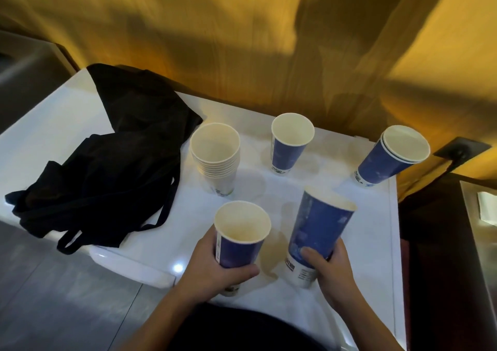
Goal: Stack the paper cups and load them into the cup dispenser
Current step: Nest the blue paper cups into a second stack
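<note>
My left hand grips a blue paper cup near its base, mouth up, at the front of the white table. My right hand holds a second blue cup low on its side, tilted away from me. A tall stack of several white cups stands in the middle. Behind it, a single blue cup stands upright. At the far right a short stack of blue cups leans right. No cup dispenser is in view.
A crumpled black bag with straps covers the table's left part. A wooden wall rises right behind the table. A dark wall socket sits at the right, and a metal surface lies beyond the table's right edge.
</note>
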Available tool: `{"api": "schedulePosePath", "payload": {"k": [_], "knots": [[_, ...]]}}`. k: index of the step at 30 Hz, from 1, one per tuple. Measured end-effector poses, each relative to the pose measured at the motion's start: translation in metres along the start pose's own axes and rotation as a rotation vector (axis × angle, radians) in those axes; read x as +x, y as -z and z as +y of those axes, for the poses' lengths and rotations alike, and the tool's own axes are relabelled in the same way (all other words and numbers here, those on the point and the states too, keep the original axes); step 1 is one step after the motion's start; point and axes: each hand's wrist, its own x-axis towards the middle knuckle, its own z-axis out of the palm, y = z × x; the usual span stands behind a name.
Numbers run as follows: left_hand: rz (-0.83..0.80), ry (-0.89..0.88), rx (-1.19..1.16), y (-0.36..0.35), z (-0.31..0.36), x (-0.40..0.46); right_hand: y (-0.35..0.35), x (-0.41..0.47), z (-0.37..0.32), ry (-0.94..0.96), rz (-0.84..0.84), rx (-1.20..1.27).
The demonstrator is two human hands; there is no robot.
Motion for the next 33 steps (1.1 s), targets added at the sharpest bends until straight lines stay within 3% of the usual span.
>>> {"api": "schedulePosePath", "payload": {"k": [7, 16, 25, 33], "knots": [[-0.074, 0.085, -0.131, -0.008, 0.003, 0.009, -0.001, 0.002, -0.004, -0.118, -0.033, 0.327], [-0.100, 0.120, -0.254, -0.013, 0.008, 0.009, 0.001, -0.001, -0.001, -0.182, 0.020, 0.363], [-0.169, 0.153, -0.276, -0.013, 0.013, 0.006, 0.000, -0.001, -0.011, -0.198, -0.060, 0.470], [-0.245, 0.198, -0.288, -0.013, 0.023, 0.009, -0.007, 0.004, -0.044, -0.086, -0.056, 0.559]]}}
